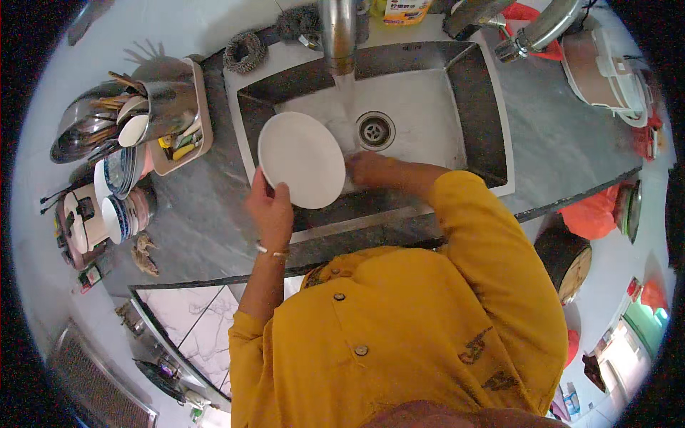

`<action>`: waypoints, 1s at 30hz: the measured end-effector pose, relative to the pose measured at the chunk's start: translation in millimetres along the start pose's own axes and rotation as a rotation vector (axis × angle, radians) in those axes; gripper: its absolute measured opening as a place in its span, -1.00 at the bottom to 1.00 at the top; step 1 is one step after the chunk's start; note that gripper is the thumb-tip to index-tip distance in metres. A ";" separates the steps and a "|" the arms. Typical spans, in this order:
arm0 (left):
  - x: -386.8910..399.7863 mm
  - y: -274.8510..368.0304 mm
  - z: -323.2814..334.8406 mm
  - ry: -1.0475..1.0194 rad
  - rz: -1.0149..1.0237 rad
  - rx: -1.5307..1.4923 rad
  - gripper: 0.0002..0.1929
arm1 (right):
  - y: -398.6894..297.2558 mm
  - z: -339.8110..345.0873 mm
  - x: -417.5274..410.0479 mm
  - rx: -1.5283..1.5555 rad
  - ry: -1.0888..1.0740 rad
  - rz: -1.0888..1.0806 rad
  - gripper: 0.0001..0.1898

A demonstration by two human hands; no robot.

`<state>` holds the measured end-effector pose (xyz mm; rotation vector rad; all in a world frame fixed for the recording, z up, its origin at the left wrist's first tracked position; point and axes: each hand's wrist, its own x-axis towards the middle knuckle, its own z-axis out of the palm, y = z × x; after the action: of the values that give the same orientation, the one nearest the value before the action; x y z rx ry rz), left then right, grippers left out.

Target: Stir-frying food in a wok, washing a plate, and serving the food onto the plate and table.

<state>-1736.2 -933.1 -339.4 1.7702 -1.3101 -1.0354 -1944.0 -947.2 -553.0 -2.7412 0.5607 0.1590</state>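
Note:
My left hand (273, 208) grips a white plate (302, 160) by its lower left rim, tilted over the left part of a stainless steel sink (484, 115). Inside the sink, my right hand (369, 168) is beside the plate's right edge, blurred; its fingers are partly out of sight, and whether it holds anything cannot be told. Water runs from the metal faucet (338, 37) behind the plate. The round drain strainer (375, 131) lies just beyond my right hand.
Stacked bowls (126, 216) and a tan tray (202, 107) of utensils stand on the left counter. A steel wool scourer (245, 52) lies behind the sink's left corner. A second curved metal spout (546, 29) and a lidded container (594, 69) are at the right.

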 end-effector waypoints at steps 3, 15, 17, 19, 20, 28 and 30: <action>3.9 -21.1 11.1 -0.005 0.035 -0.057 -0.55 | 2.7 -34.4 -22.1 0.374 -0.294 0.511 -0.75; 46.7 -151.3 73.3 0.062 -0.563 -0.514 -0.55 | 27.4 -71.1 -57.5 0.817 0.030 0.818 -0.77; 57.7 -207.6 63.9 -0.002 -0.620 -0.510 -0.55 | 36.7 -52.4 -50.8 0.958 0.354 0.669 -0.77; 58.6 -217.2 65.9 -0.093 -0.687 -0.504 -0.55 | 8.9 -115.9 -37.9 1.593 0.375 0.973 -0.78; 55.2 -193.9 76.6 -0.141 -0.727 -0.607 -0.53 | 9.1 -116.2 -44.0 1.589 0.399 0.996 -0.78; 44.9 -135.8 96.2 -0.039 -0.486 -0.442 -0.56 | -17.2 -122.6 -11.0 1.755 0.534 0.734 -0.74; 40.2 -86.3 94.0 -0.198 -0.596 -0.624 -0.62 | -20.2 -108.9 -4.0 1.573 0.568 0.702 -0.72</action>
<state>-1777.9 -956.9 -464.4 1.5993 -0.4450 -1.7521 -1935.2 -966.1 -444.2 -0.9651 1.1045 -0.6396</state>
